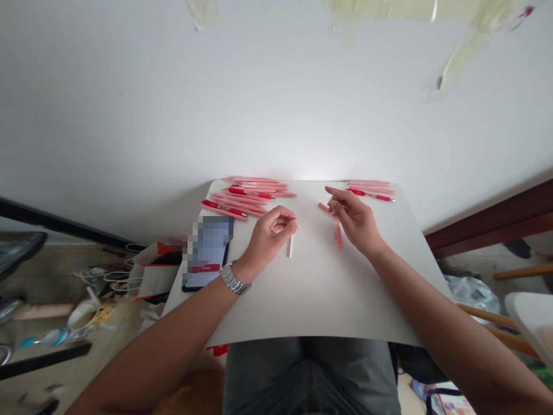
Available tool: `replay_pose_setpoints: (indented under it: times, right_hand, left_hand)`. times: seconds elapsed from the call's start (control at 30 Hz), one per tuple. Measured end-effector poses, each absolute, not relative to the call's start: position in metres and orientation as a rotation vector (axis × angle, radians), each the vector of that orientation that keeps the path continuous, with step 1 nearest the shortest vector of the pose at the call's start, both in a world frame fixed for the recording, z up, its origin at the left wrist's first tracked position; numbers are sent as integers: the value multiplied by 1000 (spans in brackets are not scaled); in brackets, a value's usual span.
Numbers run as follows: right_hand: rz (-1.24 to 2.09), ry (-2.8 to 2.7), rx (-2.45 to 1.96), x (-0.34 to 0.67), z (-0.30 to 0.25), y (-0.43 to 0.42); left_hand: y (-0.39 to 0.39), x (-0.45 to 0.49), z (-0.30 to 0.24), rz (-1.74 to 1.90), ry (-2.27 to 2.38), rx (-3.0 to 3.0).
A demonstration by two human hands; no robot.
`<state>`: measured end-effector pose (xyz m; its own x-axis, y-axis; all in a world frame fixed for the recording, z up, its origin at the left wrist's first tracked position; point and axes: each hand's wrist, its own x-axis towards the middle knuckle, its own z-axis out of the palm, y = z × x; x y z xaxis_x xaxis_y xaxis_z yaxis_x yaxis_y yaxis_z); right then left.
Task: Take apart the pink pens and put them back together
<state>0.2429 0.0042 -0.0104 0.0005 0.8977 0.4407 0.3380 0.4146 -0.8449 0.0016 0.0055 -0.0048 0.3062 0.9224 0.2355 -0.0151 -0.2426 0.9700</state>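
Note:
My left hand (276,226) is closed in a pinch on a small pink pen part (297,224), just above the table. Below its fingertips is a thin white stick like a pen refill (291,246); I cannot tell whether the hand touches it. My right hand (352,216) has its index finger stretched forward, with the thumb and other fingers curled together. What they hold, if anything, is too small to make out. Close by that hand are a short pink pen piece (323,206) and a pink pen barrel piece with a clip (338,236).
Pink pens (242,202) and a few red pens (250,193) lie in a pile at the back left. More pink pens (371,184) and a red pen (372,195) lie at the back right. A phone (211,248) rests at the left edge. The white table (319,305) meets a wall (276,104).

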Motion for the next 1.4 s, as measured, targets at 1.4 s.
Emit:
replay_pose_setpoints:
  times: [1.4]
  right_hand:
    - [636,-1756,-1028,222,-19,-15]
  left_hand:
    - [6,2,-4,1197,893,1505]
